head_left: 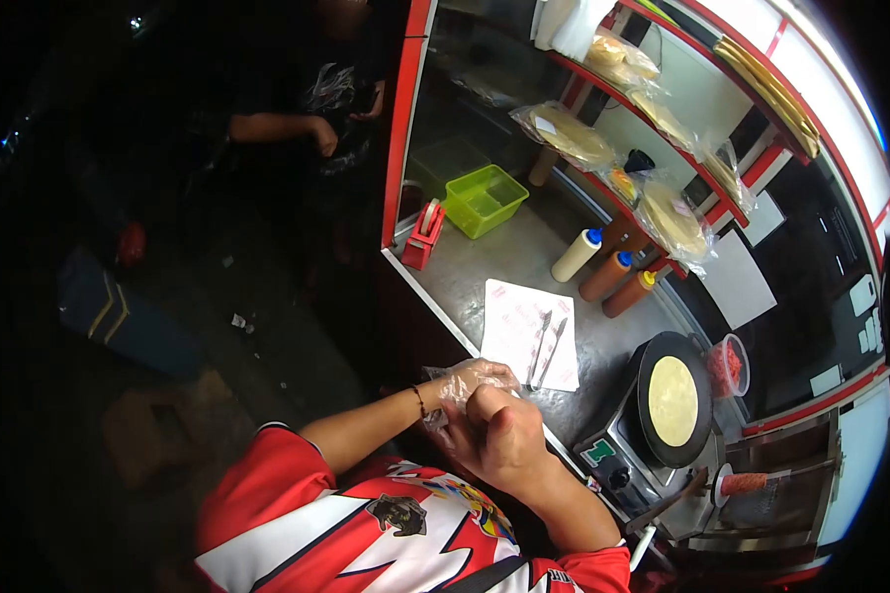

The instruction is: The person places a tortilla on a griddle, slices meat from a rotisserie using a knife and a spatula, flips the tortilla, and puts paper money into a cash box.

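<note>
Right now both of my hands are close together in front of my chest, just off the near edge of the steel counter [524,265]. My left hand [483,373] is loosely bent, with crumpled clear plastic [435,417] around its wrist and palm side; a dark bracelet [419,400] sits behind it. My right hand [505,427] is curled in front, thumb raised, overlapping the left and hiding part of it. The plastic lies against the two hands, but I cannot tell whether either set of fingers actually pinches it.

Just beyond my hands, a printed paper sheet [509,321] lies on the counter with metal tongs [554,348] on top. To the right, a pale round flatbread [673,400] lies flat on the black griddle [646,432], beside a clear tub [746,368] of red food. Three squeeze bottles [605,277] stand in a row under the shelves, where bagged flatbreads [674,217] are stacked. At the far end, a green plastic basket [485,219] sits beside a red tape dispenser [422,239].
</note>
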Tool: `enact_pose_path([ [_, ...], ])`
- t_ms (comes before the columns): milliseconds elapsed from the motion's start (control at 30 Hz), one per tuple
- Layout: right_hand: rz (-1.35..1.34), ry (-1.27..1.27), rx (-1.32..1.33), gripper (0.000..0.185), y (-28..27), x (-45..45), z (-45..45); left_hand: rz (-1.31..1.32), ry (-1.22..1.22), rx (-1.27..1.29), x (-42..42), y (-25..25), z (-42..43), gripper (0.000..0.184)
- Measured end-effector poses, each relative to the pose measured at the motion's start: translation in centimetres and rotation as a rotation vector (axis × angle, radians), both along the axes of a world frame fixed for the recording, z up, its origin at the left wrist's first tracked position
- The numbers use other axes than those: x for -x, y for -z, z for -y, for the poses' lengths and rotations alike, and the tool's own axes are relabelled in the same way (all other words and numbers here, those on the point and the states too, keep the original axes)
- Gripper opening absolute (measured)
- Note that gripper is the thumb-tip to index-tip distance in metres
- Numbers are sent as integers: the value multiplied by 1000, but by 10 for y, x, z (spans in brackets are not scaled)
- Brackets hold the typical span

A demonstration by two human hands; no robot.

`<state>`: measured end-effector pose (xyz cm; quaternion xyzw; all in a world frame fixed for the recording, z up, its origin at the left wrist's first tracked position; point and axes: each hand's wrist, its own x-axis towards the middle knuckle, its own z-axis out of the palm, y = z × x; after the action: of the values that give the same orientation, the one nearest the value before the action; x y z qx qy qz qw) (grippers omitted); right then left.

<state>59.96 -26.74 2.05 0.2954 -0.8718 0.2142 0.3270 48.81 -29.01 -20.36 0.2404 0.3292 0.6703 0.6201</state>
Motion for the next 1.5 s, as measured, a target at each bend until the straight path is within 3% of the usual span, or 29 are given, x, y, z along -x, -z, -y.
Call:
enact_pose_path([
  [100,-14,38,21,122,6,-31,-16,-409,-78,-92,-24,-11,-18,23],
  [200,-28,70,38,122,14,-71,-35,-235,-1,54,-56,-20,-41,27],
  [233,-42,86,35,122,16,-86,-44,-404,-6,97,-70,-24,-50,31],
  [333,-37,134,143,119,28,-135,-66,-309,121,79,-108,2,-79,38],
  [433,-35,159,171,119,33,-181,-86,-661,163,-107,-149,40,-101,66],
  [567,-43,148,136,119,40,-227,-111,-536,85,-89,-196,51,-117,47],
  [633,-40,141,125,119,43,-247,-122,-507,38,-109,-217,28,-118,37],
  [733,-18,122,153,119,45,-271,-136,-618,-146,-218,-249,16,-124,33],
  [767,-7,115,162,119,45,-276,-140,-790,-215,-340,-254,21,-127,43],
  [867,18,83,180,118,45,-285,-148,-913,-228,-323,-268,16,-128,55],
  [1000,36,72,222,120,42,-283,-148,-952,-270,-271,-266,3,-119,48],
  [1067,29,59,259,113,46,-277,-145,-724,-267,-223,-261,2,-115,41],
  [1100,25,55,278,109,46,-272,-142,-459,-218,-141,-258,-1,-114,38],
  [1200,59,58,284,86,38,-256,-133,-426,-212,120,-240,-19,-109,31],
  [1233,59,48,274,64,40,-248,-131,-429,-176,208,-233,-32,-105,27],
  [1300,112,8,253,74,49,-237,-127,-346,-158,340,-227,-57,-95,25],
  [1333,137,-7,213,79,54,-233,-128,-297,-171,216,-219,-57,-90,26],
  [1400,187,-28,236,93,57,-217,-130,-310,-132,290,-205,-46,-92,30],
  [1500,238,59,268,92,67,-196,-122,-300,-158,249,-188,-12,-88,26],
])
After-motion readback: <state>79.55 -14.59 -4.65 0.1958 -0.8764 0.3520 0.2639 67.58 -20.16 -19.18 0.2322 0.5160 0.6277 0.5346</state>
